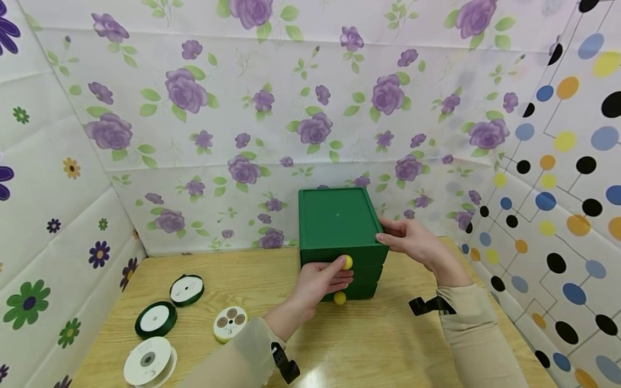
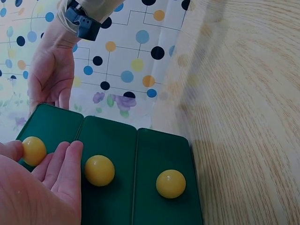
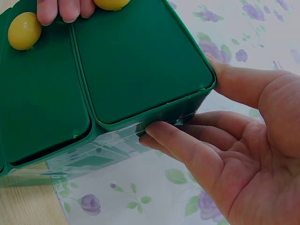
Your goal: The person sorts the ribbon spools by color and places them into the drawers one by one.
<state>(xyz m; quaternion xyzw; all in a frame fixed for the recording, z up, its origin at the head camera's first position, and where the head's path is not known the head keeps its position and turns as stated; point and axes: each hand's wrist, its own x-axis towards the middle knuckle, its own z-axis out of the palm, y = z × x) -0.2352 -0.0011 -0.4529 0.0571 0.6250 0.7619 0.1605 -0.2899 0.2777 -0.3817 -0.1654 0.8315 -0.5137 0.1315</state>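
Pinching the top knob [image 2: 33, 151] of the green drawer box [image 1: 337, 218]: that's the left hand [image 1: 317, 285], thumb on one side of the yellow ball, fingers lying close together on the other, tips ending near the middle knob [image 2: 99, 170]. Bottom knob [image 2: 171, 183] is sitting free. Right hand [image 1: 412, 242] is gripping the box's upper right edge near the front corner, thumb over the top, fingers bracing the side wall; can't tell if every fingertip is touching. Box is standing upright toward the back of the wooden table [image 1: 339, 350], just in front of the floral cloth [image 1: 218, 134], ribbon spools [image 1: 156, 319] lying well apart to its left.

Handling: shell is looking like thin, stiff plastic, probably light and prone to sliding on the smooth tabletop without a counter-hold. Contents aren't showing, so can't tell added weight. Knobs are looking hard, smooth and round, so a bit slippery; a thumb-and-finger hold behind the ball's widest part should be working best. Clear tape [image 3: 93, 157] is running along the side, maybe binding the stacked units, so that wall is possibly the weak spot; bracing at the rigid top corner is looking safer than squeezing mid-panel.
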